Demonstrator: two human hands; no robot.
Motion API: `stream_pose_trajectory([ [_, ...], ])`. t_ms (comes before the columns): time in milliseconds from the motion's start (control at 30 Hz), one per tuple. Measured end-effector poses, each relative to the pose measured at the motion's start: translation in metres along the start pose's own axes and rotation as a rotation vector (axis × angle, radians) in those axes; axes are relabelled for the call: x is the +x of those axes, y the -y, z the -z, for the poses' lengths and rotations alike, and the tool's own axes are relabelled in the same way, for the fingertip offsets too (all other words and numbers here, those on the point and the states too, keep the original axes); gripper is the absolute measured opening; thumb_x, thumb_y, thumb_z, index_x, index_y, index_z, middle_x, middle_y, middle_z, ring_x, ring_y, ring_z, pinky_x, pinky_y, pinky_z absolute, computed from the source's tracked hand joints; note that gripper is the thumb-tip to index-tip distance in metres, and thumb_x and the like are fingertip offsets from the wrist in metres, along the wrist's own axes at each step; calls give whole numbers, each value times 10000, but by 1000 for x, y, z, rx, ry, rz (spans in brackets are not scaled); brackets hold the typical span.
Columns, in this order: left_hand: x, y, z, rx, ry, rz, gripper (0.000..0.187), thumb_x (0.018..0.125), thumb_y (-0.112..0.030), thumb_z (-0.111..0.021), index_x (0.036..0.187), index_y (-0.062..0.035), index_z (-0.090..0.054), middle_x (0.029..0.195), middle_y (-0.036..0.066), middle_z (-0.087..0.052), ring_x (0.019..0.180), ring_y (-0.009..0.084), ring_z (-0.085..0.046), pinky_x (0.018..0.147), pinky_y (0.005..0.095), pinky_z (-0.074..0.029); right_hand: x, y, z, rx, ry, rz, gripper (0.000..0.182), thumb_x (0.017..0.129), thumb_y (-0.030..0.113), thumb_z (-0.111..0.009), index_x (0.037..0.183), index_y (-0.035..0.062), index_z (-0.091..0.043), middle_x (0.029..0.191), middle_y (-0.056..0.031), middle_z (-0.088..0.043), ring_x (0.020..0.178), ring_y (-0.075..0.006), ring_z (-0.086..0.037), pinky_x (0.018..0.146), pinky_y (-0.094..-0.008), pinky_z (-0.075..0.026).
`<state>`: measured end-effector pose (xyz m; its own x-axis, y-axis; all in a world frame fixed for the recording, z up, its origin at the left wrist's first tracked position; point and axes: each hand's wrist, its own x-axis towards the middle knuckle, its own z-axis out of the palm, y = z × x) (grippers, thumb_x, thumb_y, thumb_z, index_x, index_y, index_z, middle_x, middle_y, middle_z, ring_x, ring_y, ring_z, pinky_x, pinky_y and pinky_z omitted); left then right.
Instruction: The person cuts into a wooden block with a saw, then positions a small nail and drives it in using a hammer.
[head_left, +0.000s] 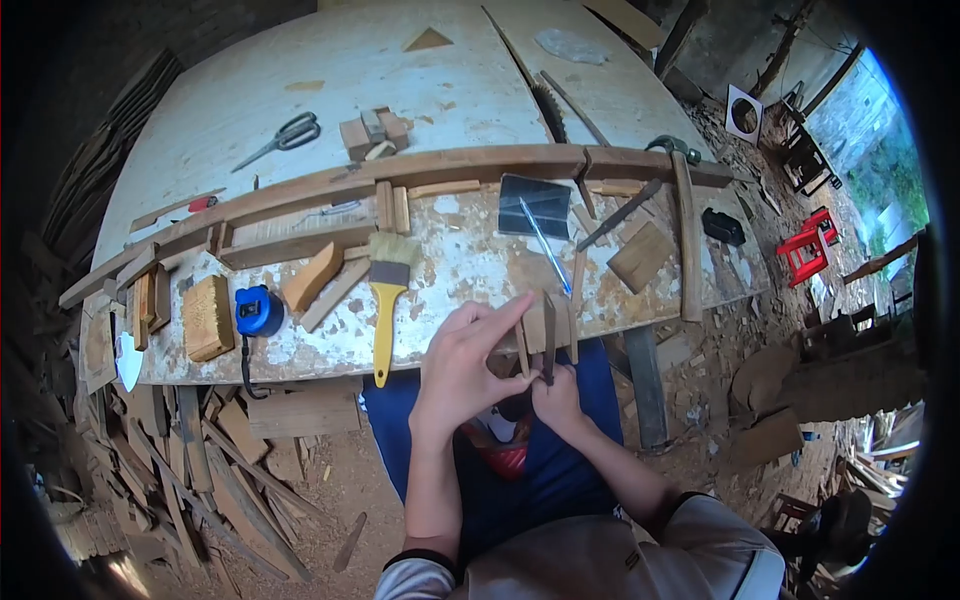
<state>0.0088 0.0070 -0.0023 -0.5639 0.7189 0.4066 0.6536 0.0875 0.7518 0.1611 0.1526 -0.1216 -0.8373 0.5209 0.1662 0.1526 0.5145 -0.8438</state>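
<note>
Near the front edge of the bench, my left hand (458, 368) pinches a small wooden piece (535, 328) between thumb and fingers. My right hand (557, 398) is closed just below it, around the lower end of a narrow dark tool (550, 335) that looks like a file. The tool stands upright against the wooden piece; whether it touches cannot be made out. A yellow-handled paintbrush (385, 310) lies left of my left hand. Beyond my hands are a blue-and-white pen (545, 245) and a dark flat sanding sheet or plate (520, 192).
A long wooden rail (330, 185) crosses the bench. Left are a blue tape measure (259, 311), a wood block (207, 318) and a pointed blade (128, 362). Scissors (285, 137) lie behind the rail, near a saw blade (550, 110). A hammer (686, 220) lies right. Scrap wood covers the floor.
</note>
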Motion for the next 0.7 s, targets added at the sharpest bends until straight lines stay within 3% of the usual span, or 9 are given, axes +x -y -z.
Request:
stream_pose_trajectory([
  [33,2,-8,2,-27,-41,30,903,571,-112,-959,1442,-136,-720,1037,81,-737,932,253,-655,871,361,-576,-7,-19,-6,-12,1,-25,178,1044,110,-602,992,-27,-703,812,-311,-659,837,-539,-668,644,-539,-523],
  [100,0,-7,4,-12,-42,62,897,570,-109,-960,1435,-139,-722,1048,96,-732,930,255,-658,866,362,-578,-16,-47,-14,-111,29,-26,196,1051,129,-591,983,-20,-698,796,-305,-656,820,-539,-666,639,-525,-519],
  [233,-3,-4,-2,-52,-31,51,843,605,-127,-956,1413,-155,-716,1014,96,-713,936,275,-660,851,380,-569,3,15,1,-17,-27,6,257,1084,148,-573,930,-24,-686,783,-305,-654,800,-538,-668,622,-568,-501],
  [367,-1,-4,1,-32,-29,68,869,573,-114,-964,1408,-122,-726,1040,90,-725,941,259,-663,878,359,-577,-12,-48,-19,-41,13,-67,209,1046,113,-580,931,-32,-676,811,-318,-653,848,-535,-672,654,-565,-509],
  [467,-2,-4,-1,-43,-39,79,853,590,-120,-961,1407,-135,-718,1023,93,-707,945,271,-664,871,370,-571,1,-1,-3,11,-9,-61,203,1036,114,-587,929,-32,-679,810,-319,-650,843,-534,-672,655,-570,-507],
  [600,1,-3,2,-57,-29,41,828,614,-127,-953,1403,-144,-702,995,107,-695,944,301,-660,856,386,-559,5,-15,-7,-26,65,-134,134,973,70,-592,888,-20,-644,793,-312,-626,864,-540,-655,645,-551,-505],
  [700,2,-2,1,-55,-46,43,834,610,-125,-955,1404,-146,-701,1012,105,-708,943,297,-658,864,388,-557,10,-3,0,-14,7,-68,108,967,59,-599,903,-15,-645,800,-308,-630,864,-534,-660,640,-541,-508],
])
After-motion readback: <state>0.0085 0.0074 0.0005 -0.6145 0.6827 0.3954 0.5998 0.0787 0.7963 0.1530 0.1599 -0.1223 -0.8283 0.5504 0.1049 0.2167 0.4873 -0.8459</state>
